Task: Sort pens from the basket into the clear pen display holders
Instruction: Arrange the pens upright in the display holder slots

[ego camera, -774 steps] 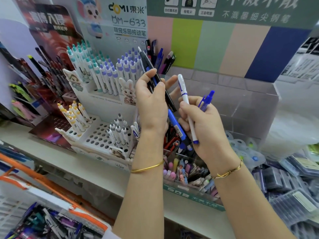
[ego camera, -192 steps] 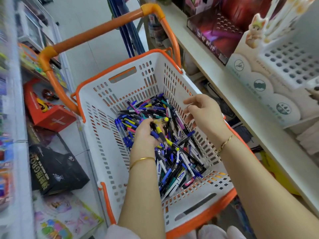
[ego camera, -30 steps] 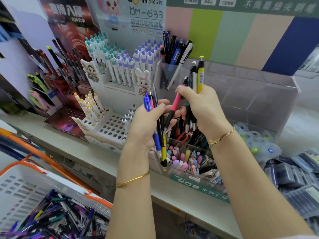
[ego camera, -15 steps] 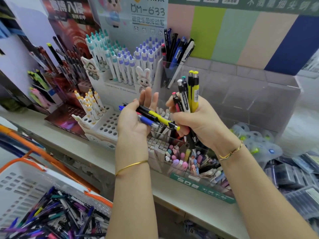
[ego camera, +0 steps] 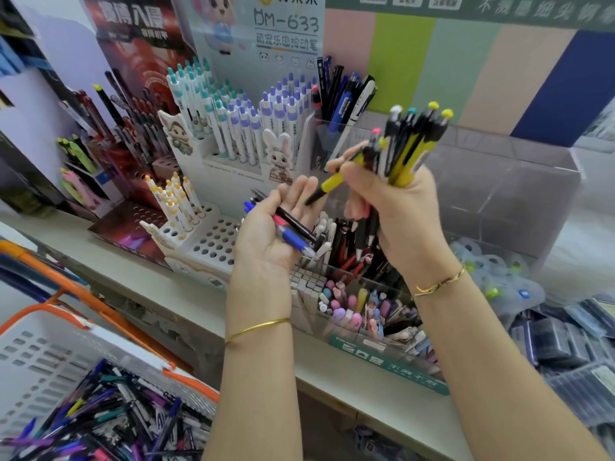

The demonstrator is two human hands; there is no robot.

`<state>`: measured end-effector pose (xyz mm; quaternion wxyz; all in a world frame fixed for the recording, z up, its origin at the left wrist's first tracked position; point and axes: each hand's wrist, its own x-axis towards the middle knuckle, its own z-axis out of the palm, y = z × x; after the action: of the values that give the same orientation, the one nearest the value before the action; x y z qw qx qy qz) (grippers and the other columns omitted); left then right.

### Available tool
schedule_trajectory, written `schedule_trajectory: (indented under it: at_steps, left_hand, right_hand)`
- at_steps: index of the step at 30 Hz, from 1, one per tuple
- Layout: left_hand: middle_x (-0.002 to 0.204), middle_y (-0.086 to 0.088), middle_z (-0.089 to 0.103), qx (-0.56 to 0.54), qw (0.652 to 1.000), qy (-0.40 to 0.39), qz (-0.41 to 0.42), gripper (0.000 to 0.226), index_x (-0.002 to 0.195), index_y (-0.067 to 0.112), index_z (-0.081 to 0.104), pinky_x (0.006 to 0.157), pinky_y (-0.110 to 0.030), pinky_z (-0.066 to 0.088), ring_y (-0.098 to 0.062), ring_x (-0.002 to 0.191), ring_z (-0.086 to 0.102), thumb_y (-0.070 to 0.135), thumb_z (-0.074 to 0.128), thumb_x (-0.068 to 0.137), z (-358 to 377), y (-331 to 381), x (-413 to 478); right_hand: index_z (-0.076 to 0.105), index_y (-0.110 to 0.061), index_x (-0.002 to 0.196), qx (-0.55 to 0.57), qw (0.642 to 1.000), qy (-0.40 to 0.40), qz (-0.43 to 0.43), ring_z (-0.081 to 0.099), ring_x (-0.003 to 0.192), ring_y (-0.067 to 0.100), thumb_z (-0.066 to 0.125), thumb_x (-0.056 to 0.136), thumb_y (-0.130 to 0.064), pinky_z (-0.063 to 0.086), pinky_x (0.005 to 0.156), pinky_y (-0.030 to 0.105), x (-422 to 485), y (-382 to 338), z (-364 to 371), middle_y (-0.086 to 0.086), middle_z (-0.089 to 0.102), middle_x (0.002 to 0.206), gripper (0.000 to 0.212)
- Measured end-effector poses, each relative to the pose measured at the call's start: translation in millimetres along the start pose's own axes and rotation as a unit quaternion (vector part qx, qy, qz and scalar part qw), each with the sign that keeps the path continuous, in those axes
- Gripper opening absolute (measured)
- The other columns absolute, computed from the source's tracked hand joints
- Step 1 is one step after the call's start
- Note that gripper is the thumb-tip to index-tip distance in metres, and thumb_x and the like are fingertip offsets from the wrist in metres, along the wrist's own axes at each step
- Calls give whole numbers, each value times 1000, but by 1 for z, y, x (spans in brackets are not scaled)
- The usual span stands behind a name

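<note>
left hand: the left hand (ego camera: 269, 241) is palm up, fingers nearly straight. It cradles a few loose pens (ego camera: 293, 232) (blue, black, pink) that lie across the palm. No real clamp on them.
right hand: the right hand (ego camera: 396, 211) is clenched round a pen bundle (ego camera: 411, 148), yellow-and-black click pens standing clickers up. Its fingertips also pinch one yellow pen (ego camera: 329, 184) that slants tip-down toward the left palm.
where the pens are: some in both hands, above the shelf (ego camera: 159, 287) and in front of the clear display holder (ego camera: 506, 184). Most are heaped as a pen pile (ego camera: 109, 424) in the white basket (ego camera: 40, 357), low left.
holder: the front compartments are crowded with pens. The rear clear compartment (ego camera: 309, 144) holds dark pens (ego camera: 342, 91). The large right section looks bare.
step: probably matching pens by type between the hands before dropping a batch in. Lots left to sort.
handling: light, stiff plastic barrels, likely slick. They should roll easily off a flat palm. Clips may snag each other in a bundle.
where to grip: mid-barrel, or the grip section near the tip. For a batch, wrap the fist round the middle with the ends aligned.
risk: the loose pens could slide off if the left palm tilts. The pinched yellow pen is held only at the fingertips.
nearby: a white rabbit pen stand (ego camera: 213, 241) sits just left of the holder.
</note>
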<state>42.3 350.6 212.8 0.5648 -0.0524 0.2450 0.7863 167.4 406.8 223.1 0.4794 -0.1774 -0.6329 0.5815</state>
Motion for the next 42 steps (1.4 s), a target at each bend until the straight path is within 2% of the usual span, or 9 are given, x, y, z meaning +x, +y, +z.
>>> schedule_trajectory:
  at_steps: [3, 6, 10, 18, 24, 31, 36, 39, 42]
  left_hand:
    - [84, -11, 73, 195, 980, -28, 31, 20, 90, 9, 56, 79, -50, 57, -25, 86, 71, 10, 40, 102, -7, -4, 0]
    - [77, -7, 73, 313, 946, -58, 66, 17, 96, 9, 57, 58, -32, 60, -16, 67, 70, 6, 41, 101, -10, -3, -2]
    - [68, 2, 65, 416, 899, -105, 84, 16, 103, 9, 58, 38, -14, 34, -4, 45, 42, 6, 42, 101, -14, -2, -5]
    - [68, 0, 56, 484, 857, -177, -1, 14, 87, 9, 55, 37, -12, 30, -3, 44, 39, 6, 46, 98, -20, 5, -10]
    - [66, 1, 57, 490, 852, -183, -13, 12, 87, 9, 52, 38, -13, 30, -3, 44, 40, 6, 47, 97, -20, 8, -12]
    - [76, 0, 67, 482, 862, -152, -29, 20, 107, 9, 64, 51, -18, 51, -8, 60, 59, 14, 47, 98, -28, 16, -13]
    - [68, -5, 65, 432, 899, -59, 40, 16, 93, 4, 61, 35, -12, 33, -5, 50, 50, 0, 46, 97, -31, 27, -8]
    - [61, 3, 64, 607, 789, -17, 93, 17, 91, 9, 65, 38, -13, 35, -6, 51, 48, 0, 51, 95, -33, 35, -9]
    - [60, 5, 63, 715, 687, -24, 127, 15, 86, 14, 68, 42, -14, 39, -4, 50, 50, 4, 58, 92, -31, 41, -10]
  right_hand:
    - [62, -5, 87, -44, 997, 69, 11, 59, 54, 11, 63, 91, -12, 49, 53, 29, 9, -12, 1, 4, 71, 71, 8]
    - [59, -6, 87, -64, 992, 96, 58, 60, 58, 11, 58, 94, -16, 52, 54, 27, 14, -12, 3, -3, 63, 61, 12]
    - [55, -3, 90, -38, 984, 80, 155, 66, 56, 19, 56, 96, -15, 58, 56, 35, 12, -6, 1, 4, 61, 63, 13]
    - [51, -9, 74, 4, 971, 72, 228, 43, 38, 16, 65, 82, 6, 43, 48, 29, 16, 0, 0, 8, 49, 53, 22]
    - [54, -7, 80, -20, 976, 56, 210, 47, 41, 13, 70, 78, 3, 42, 43, 27, 12, -4, 5, 41, 60, 102, 18]
    - [48, -16, 93, -13, 975, 179, 129, 67, 55, 13, 68, 82, 4, 47, 45, 22, 12, -12, 5, 11, 67, 84, 30]
    - [47, -17, 90, -54, 979, 164, 109, 65, 54, 14, 66, 84, 1, 49, 48, 26, 9, -16, 2, 15, 69, 91, 27]
    - [52, -13, 93, -336, 924, 181, 9, 61, 64, 23, 64, 81, -6, 51, 58, 37, 13, -21, -5, 7, 65, 84, 18]
    - [54, -13, 101, -585, 809, 29, -39, 56, 79, 31, 61, 82, -11, 45, 62, 37, 18, -34, 4, 6, 63, 88, 20]
